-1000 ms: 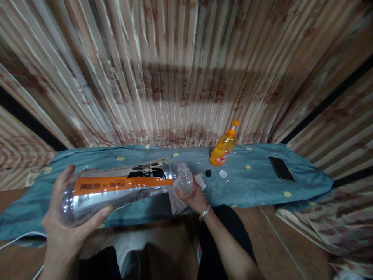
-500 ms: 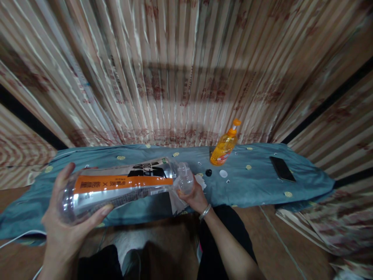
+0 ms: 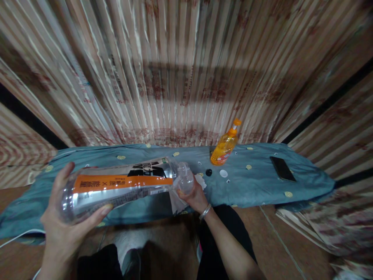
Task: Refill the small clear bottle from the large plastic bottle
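Note:
My left hand [image 3: 70, 221] is wrapped round the base of a large clear plastic bottle [image 3: 122, 184] with an orange and silver label. The bottle lies on its side in the air, its neck toward the right. My right hand [image 3: 195, 196] grips a small clear plastic bottle [image 3: 185, 179], whose end meets the large bottle's mouth. A crumpled white tissue [image 3: 176, 202] shows beneath the small bottle, beside my right hand; I cannot tell whether the hand holds it too. Beyond that hand, a black cap [image 3: 209, 172] and a white round lid [image 3: 223, 174] lie on the cloth.
A teal patterned cloth [image 3: 262, 190] covers the narrow table. An orange pump bottle [image 3: 224, 147] stands near its back edge. A dark phone [image 3: 282, 169] lies at the right. Striped curtains [image 3: 175, 77] hang behind, and a white cable [image 3: 21, 235] runs at the lower left.

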